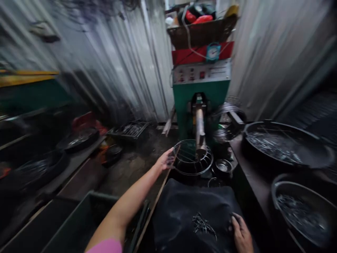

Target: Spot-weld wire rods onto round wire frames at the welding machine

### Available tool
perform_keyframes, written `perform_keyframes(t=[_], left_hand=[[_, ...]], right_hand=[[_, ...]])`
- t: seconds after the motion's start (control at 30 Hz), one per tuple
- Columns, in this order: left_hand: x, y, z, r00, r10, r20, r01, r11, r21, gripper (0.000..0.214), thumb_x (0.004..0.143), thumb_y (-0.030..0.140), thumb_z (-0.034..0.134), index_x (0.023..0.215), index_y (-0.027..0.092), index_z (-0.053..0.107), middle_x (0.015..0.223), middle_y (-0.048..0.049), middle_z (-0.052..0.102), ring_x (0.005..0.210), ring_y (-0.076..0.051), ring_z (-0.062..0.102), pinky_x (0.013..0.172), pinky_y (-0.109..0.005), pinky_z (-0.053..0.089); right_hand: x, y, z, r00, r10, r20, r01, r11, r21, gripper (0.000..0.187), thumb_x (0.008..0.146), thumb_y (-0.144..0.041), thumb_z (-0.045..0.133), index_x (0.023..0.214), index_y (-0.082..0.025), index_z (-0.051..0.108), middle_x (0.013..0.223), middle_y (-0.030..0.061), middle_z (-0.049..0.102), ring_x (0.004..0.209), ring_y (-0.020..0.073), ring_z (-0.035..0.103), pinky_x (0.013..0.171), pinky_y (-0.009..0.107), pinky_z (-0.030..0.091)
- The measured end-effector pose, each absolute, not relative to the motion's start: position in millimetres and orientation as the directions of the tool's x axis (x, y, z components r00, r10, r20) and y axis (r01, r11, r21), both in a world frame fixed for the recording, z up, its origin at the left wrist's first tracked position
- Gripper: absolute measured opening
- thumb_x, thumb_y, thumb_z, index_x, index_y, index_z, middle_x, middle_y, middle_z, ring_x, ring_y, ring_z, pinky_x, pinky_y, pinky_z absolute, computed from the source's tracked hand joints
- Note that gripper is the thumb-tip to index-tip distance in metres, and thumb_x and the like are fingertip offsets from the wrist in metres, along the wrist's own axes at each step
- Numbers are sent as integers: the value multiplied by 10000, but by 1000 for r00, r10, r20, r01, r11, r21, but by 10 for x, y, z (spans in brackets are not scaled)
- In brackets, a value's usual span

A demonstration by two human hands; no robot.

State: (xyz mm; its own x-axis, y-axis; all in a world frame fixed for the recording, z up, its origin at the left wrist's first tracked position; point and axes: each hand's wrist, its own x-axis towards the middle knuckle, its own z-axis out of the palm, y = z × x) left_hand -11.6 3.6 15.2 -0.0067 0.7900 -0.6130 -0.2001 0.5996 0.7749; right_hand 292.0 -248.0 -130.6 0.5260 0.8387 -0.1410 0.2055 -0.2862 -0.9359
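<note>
My left hand [165, 161] reaches forward and grips the left rim of a round wire basket frame [193, 158] that sits under the metal arm [200, 128] of a green machine [201, 95]. My right hand [241, 235] rests low at the bottom right on a dark cloth [184, 211], fingers curled on its edge. A small pile of short metal wire pieces [202, 223] lies on the cloth just left of that hand.
Two large dark pans [286, 146] [302, 207] of metal bits stand on the right bench. A small steel bowl [223, 165] sits by the frame. Trays and pans line the left side [79, 138]. Corrugated metal walls close in. A dark bin [79, 221] lies bottom left.
</note>
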Motion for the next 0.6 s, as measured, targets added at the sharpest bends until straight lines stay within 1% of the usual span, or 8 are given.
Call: perform_keyframes(t=[0.03, 0.1, 0.2, 0.27, 0.4, 0.5, 0.57, 0.6], left_hand=[[-95, 30, 156, -18, 777, -629, -170, 618, 768, 452, 675, 497, 652, 987, 187, 545, 1009, -131, 570, 934, -264, 567, 719, -486, 501], [-58, 33, 166, 25, 742, -670, -141, 666, 732, 359, 674, 420, 679, 911, 180, 553, 896, -98, 579, 795, -228, 587, 666, -448, 513], [-3, 35, 207, 62, 721, -690, -159, 690, 707, 247, 687, 339, 679, 808, 169, 546, 755, -52, 565, 631, -176, 571, 587, -383, 515], [33, 19, 237, 53, 732, -680, -196, 675, 711, 213, 675, 288, 690, 756, 164, 536, 682, -23, 547, 548, -143, 541, 547, -349, 508], [89, 6, 236, 23, 749, -662, -294, 638, 712, 238, 608, 204, 728, 681, 156, 507, 551, 29, 485, 437, -91, 471, 476, -270, 472], [126, 6, 185, -7, 763, -646, -375, 597, 709, 265, 594, 166, 719, 616, 161, 455, 461, 73, 393, 358, -48, 363, 397, -202, 387], [160, -26, 141, -58, 790, -610, -442, 528, 725, 286, 585, 145, 710, 595, 166, 425, 429, 98, 331, 324, -19, 260, 345, -160, 279], [182, -56, 119, -87, 803, -590, -475, 487, 733, 299, 574, 138, 711, 592, 168, 414, 423, 108, 307, 319, -9, 217, 331, -150, 225]], right_hand=[[2887, -2480, -1272, 521, 843, -131, 198, -268, -943, 459, 700, -597, 490, 887, -200, 627, 632, 19, 617, 585, 202, 589, 568, 303, 485], [2842, -2482, -1213, 510, 852, -120, 191, -248, -950, 432, 710, -585, 492, 861, -205, 631, 579, 4, 586, 540, 195, 571, 534, 297, 471], [2826, -2493, -1174, 505, 855, -115, 198, -244, -949, 415, 725, -569, 494, 855, -201, 631, 526, -12, 548, 495, 182, 540, 504, 289, 450], [2833, -2504, -1183, 508, 855, -103, 217, -242, -946, 404, 736, -554, 492, 861, -194, 625, 530, -9, 554, 502, 179, 541, 517, 288, 450], [2864, -2488, -1218, 472, 874, -116, 239, -254, -937, 386, 739, -530, 496, 877, -189, 610, 538, -3, 571, 505, 175, 548, 537, 292, 456], [2897, -2399, -1157, 413, 889, -199, 161, -286, -944, 392, 706, -539, 527, 849, -180, 593, 549, 0, 578, 463, 164, 535, 468, 284, 442], [2886, -2283, -1016, 390, 889, -239, 85, -293, -952, 406, 689, -549, 556, 830, -169, 584, 577, 9, 586, 458, 157, 538, 438, 274, 438], [2858, -2206, -910, 385, 894, -231, 54, -271, -961, 407, 692, -546, 569, 832, -164, 583, 604, 17, 596, 478, 155, 550, 446, 271, 446]])
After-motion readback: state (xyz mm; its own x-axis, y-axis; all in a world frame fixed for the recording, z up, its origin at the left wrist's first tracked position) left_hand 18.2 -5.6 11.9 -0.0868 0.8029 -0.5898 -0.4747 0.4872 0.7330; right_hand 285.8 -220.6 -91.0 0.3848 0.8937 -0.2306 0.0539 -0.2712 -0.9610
